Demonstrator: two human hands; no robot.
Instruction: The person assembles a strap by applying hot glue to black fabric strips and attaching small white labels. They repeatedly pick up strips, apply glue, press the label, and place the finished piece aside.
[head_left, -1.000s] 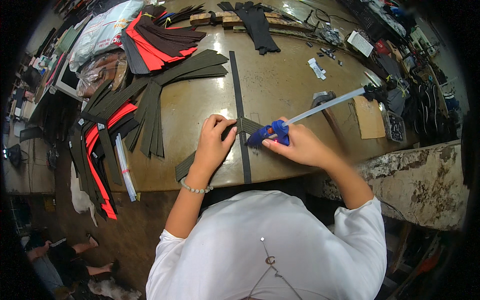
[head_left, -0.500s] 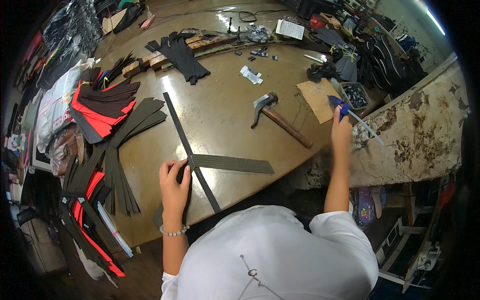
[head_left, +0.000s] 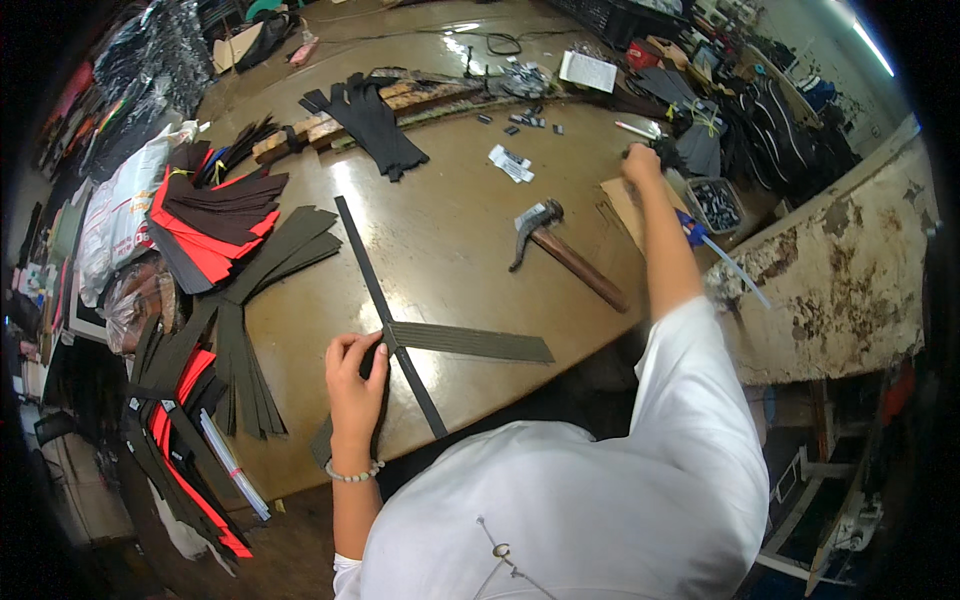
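Note:
My left hand [head_left: 357, 378] pinches a bundle of flat dark green straps [head_left: 470, 340] where a long narrow black strip [head_left: 360, 250] crosses it. One end of the bundle fans rightward over the table; the other hangs below my wrist. My right arm stretches far to the right, and my right hand [head_left: 641, 160] is closed with its fingers curled, beside a dark fuzzy clump [head_left: 664, 148]. Whatever those fingers hold is hidden. Under the forearm, a blue glue gun [head_left: 691, 228] with a pale glue stick lies at a tan cardboard sheet [head_left: 622, 200].
A wooden-handled hammer [head_left: 575, 262] lies mid-table. A clear box of small metal parts [head_left: 716, 204] stands at the right. Bundled dark and red strips [head_left: 225, 215] cover the left side. Black straps [head_left: 375, 125] rest over a wooden bar at the back.
My right hand has let go of the glue gun at the cardboard and moved farther away, to the dark fuzzy clump. My left hand keeps its hold on the straps.

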